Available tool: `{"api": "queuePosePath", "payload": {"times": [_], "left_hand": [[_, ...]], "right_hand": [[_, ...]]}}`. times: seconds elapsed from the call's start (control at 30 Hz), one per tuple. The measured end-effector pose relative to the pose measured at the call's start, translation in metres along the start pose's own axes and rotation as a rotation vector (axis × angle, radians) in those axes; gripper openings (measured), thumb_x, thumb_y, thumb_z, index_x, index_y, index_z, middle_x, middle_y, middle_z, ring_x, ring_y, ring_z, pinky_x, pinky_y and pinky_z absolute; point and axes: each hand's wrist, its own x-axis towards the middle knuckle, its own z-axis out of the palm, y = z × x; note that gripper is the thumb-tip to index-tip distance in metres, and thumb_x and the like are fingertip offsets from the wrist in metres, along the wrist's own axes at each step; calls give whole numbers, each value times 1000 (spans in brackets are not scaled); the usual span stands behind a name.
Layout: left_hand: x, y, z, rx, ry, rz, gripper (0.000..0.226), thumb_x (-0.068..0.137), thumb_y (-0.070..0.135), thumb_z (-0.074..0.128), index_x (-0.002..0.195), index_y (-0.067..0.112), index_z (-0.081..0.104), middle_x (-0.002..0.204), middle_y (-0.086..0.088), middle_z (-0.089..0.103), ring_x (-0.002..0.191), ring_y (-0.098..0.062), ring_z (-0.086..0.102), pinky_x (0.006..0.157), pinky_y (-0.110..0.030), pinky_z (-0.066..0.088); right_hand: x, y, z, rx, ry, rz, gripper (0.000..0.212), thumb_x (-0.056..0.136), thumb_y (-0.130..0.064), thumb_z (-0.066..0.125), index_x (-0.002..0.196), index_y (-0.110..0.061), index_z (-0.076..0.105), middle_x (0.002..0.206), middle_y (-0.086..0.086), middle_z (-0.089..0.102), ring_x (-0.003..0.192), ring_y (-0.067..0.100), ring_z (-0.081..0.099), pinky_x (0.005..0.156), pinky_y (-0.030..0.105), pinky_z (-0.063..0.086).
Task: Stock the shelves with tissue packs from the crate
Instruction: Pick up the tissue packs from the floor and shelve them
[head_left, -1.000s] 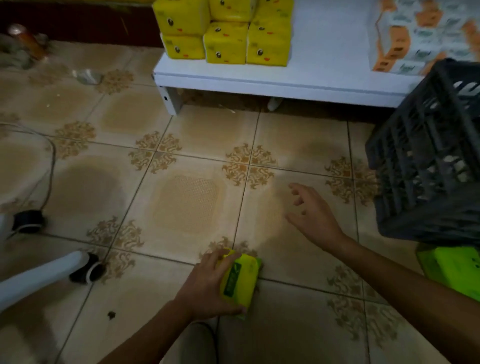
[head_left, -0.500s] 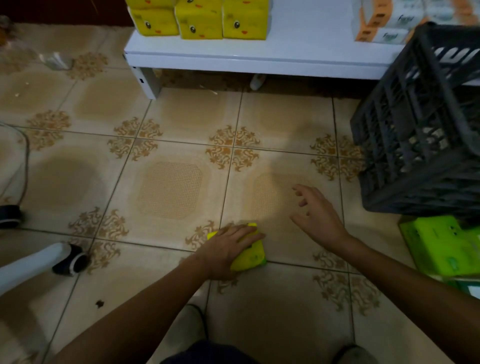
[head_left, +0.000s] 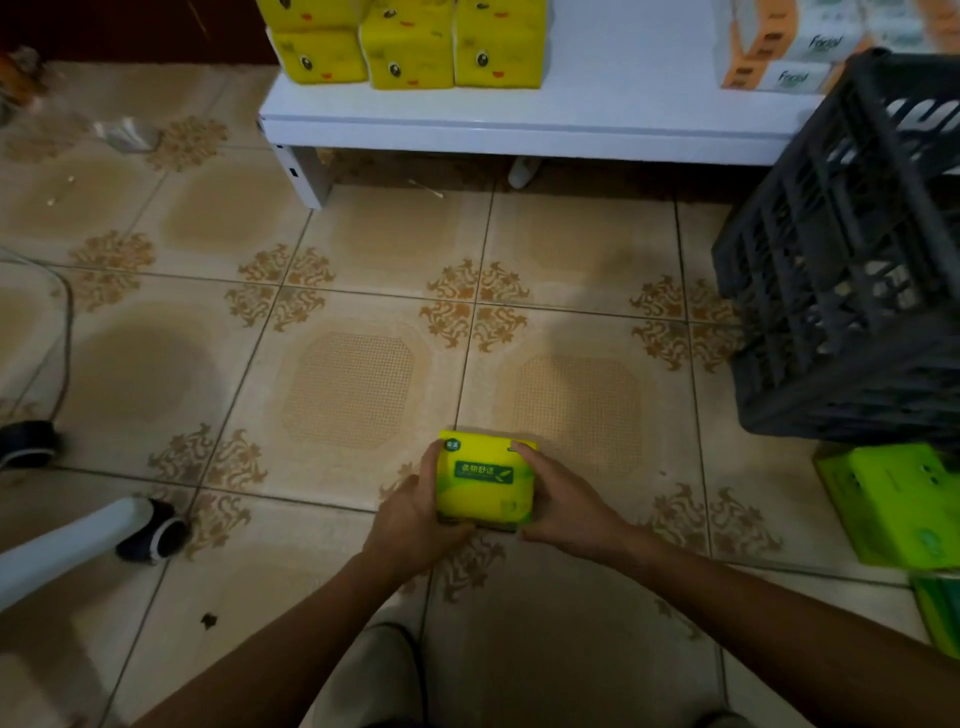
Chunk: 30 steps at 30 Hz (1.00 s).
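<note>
Both forearms enter from 6 o'clock and converge; left hand (head_left: 415, 519) grips the left side of the tissue pack (head_left: 485, 483), thumb up along its edge, fingers hidden beneath; right hand (head_left: 566, 512) grips the right side, thumb on the far corner; pack is at centre-low, over the tiled floor (head_left: 353, 389), can't tell if it touches; pack is yellow-green with a dark green label in white Chinese characters and a small round badge in the far-left corner; 4 o'clock: bright green packs (head_left: 893, 504) on the floor; 8 o'clock: white chair leg with black caster (head_left: 150, 530); 2 o'clock: dark slatted crate (head_left: 852, 270); 12 o'clock: white shelf (head_left: 519, 124) carrying yellow cartoon-face packs (head_left: 410, 47); 1 o'clock: white-orange packs (head_left: 779, 52), script logo not readable.
</note>
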Motion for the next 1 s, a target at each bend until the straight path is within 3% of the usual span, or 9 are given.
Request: {"api": "queuePosePath", "payload": {"times": [0.13, 0.27, 0.4, 0.5, 0.63, 0.8, 0.9, 1.0], "left_hand": [[12, 15, -15, -255, 132, 105, 97, 61, 53, 68, 140, 37, 17, 118, -7, 57, 102, -21, 58, 79, -33, 50], [48, 66, -64, -389, 331, 282, 84, 67, 29, 75, 132, 41, 22, 110, 6, 54, 94, 5, 54, 68, -4, 42], [93, 132, -138, -380, 522, 426, 85, 63, 39, 70, 136, 35, 27, 125, 8, 46, 101, -5, 52, 71, -7, 44], [109, 192, -207, -346, 633, 564, 84, 65, 35, 70, 140, 27, 31, 128, 14, 39, 111, -10, 48, 77, -16, 49], [101, 279, -297, -289, 771, 713, 76, 70, 44, 65, 137, 33, 30, 125, 14, 39, 109, 4, 45, 78, -9, 46], [70, 366, -367, -281, 910, 764, 67, 74, 32, 66, 134, 36, 36, 106, 11, 48, 96, 2, 51, 75, -8, 45], [54, 410, -392, -272, 932, 807, 61, 75, 32, 64, 127, 47, 37, 104, 15, 51, 89, 1, 56, 77, -11, 46], [47, 450, -402, -257, 913, 828, 55, 74, 36, 62, 123, 48, 39, 105, 15, 57, 90, -1, 58, 81, -18, 48]], "right_hand": [[7, -9, -17, -43, 312, -117, 83, 64, -17, 72, 139, -12, 37, 142, 12, 40, 133, 23, 37, 101, 11, 22], [29, -58, -79, -87, 570, -319, 75, 64, -32, 54, 137, -17, 41, 142, -4, 33, 131, 4, 28, 104, 6, 19], [46, -128, -166, -98, 765, -486, 70, 70, -29, 67, 135, -16, 44, 144, 7, 37, 132, 11, 34, 106, 15, 28], [35, -186, -236, -74, 913, -570, 68, 68, -27, 71, 131, -27, 45, 140, -3, 36, 127, -1, 32, 101, 8, 31], [6, -259, -314, -28, 987, -713, 65, 74, -30, 71, 133, -28, 43, 143, -4, 35, 128, 2, 37, 92, 36, 51], [-46, -326, -410, -127, 1036, -818, 64, 72, -37, 71, 131, -28, 49, 137, -7, 42, 124, 5, 43, 92, 25, 46], [-79, -348, -459, -117, 1054, -834, 64, 73, -35, 74, 131, -24, 51, 139, 1, 47, 126, 7, 42, 98, 19, 40], [-105, -355, -497, -65, 1086, -825, 62, 75, -29, 76, 131, -23, 51, 138, 0, 49, 128, 9, 43, 104, 29, 39]]}}
